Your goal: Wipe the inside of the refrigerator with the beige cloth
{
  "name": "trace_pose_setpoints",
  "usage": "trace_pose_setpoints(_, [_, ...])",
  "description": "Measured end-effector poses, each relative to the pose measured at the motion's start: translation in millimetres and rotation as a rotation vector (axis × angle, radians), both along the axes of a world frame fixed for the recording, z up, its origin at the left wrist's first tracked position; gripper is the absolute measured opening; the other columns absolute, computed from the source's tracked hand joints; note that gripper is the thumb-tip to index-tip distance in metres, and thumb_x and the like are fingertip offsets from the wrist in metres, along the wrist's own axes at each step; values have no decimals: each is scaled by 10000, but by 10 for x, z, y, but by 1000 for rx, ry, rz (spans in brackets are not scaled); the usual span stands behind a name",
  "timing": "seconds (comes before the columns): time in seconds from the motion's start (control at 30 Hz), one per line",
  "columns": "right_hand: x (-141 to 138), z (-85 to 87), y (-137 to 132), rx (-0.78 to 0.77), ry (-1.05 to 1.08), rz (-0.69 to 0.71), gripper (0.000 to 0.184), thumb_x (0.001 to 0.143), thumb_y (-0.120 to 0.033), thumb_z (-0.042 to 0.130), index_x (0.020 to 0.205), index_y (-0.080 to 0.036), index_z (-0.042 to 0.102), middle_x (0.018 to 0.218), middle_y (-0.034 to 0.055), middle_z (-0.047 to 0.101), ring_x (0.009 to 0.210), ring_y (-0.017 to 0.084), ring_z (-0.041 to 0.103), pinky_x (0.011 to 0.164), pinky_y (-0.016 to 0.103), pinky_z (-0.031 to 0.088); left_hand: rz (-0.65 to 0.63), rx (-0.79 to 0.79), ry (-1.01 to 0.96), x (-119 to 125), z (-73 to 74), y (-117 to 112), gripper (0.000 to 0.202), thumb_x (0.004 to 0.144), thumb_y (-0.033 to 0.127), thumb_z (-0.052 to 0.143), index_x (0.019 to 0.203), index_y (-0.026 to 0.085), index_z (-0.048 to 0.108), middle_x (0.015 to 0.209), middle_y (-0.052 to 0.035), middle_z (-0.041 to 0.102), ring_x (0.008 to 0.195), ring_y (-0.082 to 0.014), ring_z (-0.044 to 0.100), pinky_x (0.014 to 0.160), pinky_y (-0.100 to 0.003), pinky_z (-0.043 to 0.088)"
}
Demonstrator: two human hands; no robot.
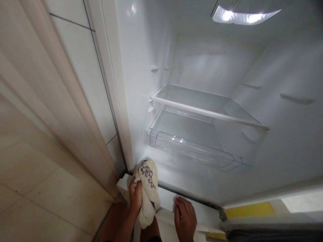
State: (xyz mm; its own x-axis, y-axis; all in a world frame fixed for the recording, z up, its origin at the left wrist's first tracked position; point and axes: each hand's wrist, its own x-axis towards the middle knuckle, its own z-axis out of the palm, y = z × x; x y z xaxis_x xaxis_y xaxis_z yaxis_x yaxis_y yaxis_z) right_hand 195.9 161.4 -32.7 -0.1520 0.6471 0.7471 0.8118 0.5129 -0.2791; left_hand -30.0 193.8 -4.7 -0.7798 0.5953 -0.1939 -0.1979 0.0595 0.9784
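My left hand (135,195) is closed on a pale cloth (149,191) with dark printed marks. The bunched cloth lies against the lower left corner of an open refrigerator (141,101) and hangs down over its front edge. Further right, my right hand (185,215) rests with curled fingers on the white ledge (165,198) below the compartment. A ring shows on one finger. Whether anything is under those fingers I cannot make out.
Inside are a glass shelf (196,97) with a white front edge and, beneath it, a clear plastic drawer (191,148). A lit lamp (244,16) is at the top. A wooden door frame (60,94) and tiled wall (83,64) stand left; a hinge (222,214) sits lower right.
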Motion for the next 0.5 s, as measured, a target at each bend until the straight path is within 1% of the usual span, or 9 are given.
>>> trace_pose_setpoints(0.07, [-6,-8,4,13,5,-4,173,968,-165,504,984,-210,671,948,39,733,885,164,665,840,299,494,27,21,17,13,107,36,365,644,508,595,845,207,647,893,-68,724,980,-300,661,973,-464,502])
trace_pose_setpoints(0.17, [-2,-21,8,24,0,3,168,970,-182,512,991,-211,675,949,40,739,877,167,669,834,304,492,101,44,71,84,380,152,367,710,475,582,944,201,653,992,-85,717,1053,-300,650,1018,-462,481])
trace_pose_setpoints(0.23, [9,-32,8,16,-6,13,168,972,-190,513,1001,-214,677,955,38,742,882,167,672,838,304,491,165,76,121,167,571,295,362,768,434,571,1023,189,650,1073,-107,701,1111,-293,634,1068,-453,451])
trace_pose_setpoints(0.3, [24,-55,4,7,-6,16,166,972,-194,517,1006,-219,678,964,36,744,892,169,676,846,305,491,176,143,146,258,700,499,372,818,393,559,1104,166,631,1152,-140,681,1146,-282,624,1105,-441,423])
trace_pose_setpoints(0.37, [37,-96,-2,-3,-9,16,162,972,-207,523,1006,-226,681,970,35,746,892,171,679,843,308,493,172,200,114,336,740,753,387,845,356,551,1158,134,603,1192,-174,664,1166,-281,618,1111,-440,420])
trace_pose_setpoints(0.5, [47,-218,-13,-37,33,2,173,954,-193,537,1006,-237,697,986,36,752,905,172,691,843,314,507,222,235,34,413,660,1311,384,896,284,493,1221,90,558,1237,-214,633,1197,-278,607,1084,-439,447])
